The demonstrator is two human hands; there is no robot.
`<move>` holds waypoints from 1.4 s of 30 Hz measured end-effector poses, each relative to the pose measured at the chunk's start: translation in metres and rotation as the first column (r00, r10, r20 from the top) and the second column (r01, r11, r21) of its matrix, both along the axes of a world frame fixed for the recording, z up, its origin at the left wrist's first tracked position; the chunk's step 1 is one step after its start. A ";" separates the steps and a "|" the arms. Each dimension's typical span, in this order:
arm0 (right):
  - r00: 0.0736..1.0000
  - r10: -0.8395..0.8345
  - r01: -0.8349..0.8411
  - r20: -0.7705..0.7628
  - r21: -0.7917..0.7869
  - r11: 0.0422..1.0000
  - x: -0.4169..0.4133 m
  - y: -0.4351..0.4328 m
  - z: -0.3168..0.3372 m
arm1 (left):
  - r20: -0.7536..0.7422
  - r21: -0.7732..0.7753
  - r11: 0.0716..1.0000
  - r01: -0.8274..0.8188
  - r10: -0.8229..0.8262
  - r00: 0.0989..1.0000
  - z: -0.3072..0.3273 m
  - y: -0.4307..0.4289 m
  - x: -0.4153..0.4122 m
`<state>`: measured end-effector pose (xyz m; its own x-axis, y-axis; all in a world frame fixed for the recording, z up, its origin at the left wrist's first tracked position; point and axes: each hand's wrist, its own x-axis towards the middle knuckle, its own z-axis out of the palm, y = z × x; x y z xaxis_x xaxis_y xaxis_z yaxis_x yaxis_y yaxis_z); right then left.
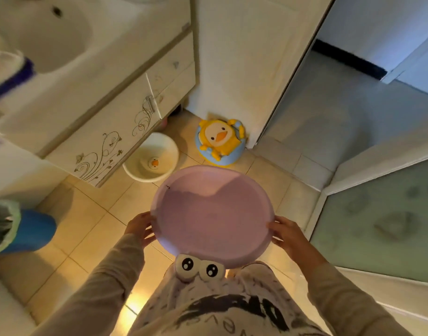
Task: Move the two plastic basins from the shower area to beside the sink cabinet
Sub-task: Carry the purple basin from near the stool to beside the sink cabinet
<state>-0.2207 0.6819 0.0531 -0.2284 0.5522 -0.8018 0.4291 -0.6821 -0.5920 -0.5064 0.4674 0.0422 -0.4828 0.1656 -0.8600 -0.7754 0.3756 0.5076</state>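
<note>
I hold a large purple plastic basin level above the tiled floor, in front of my body. My left hand grips its left rim and my right hand grips its right rim. A smaller white basin with a duck picture inside sits on the floor, touching the base of the sink cabinet, just beyond the purple basin.
A yellow and blue duck potty stands against the white wall to the right of the white basin. The shower's glass panel is on the right. A blue bin sits at the left. The sink is upper left.
</note>
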 end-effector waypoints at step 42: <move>0.421 0.869 -0.843 0.260 -0.242 0.481 -0.367 0.280 -0.166 | 0.179 -0.320 0.658 -0.682 0.749 0.638 -0.128 0.149 -0.052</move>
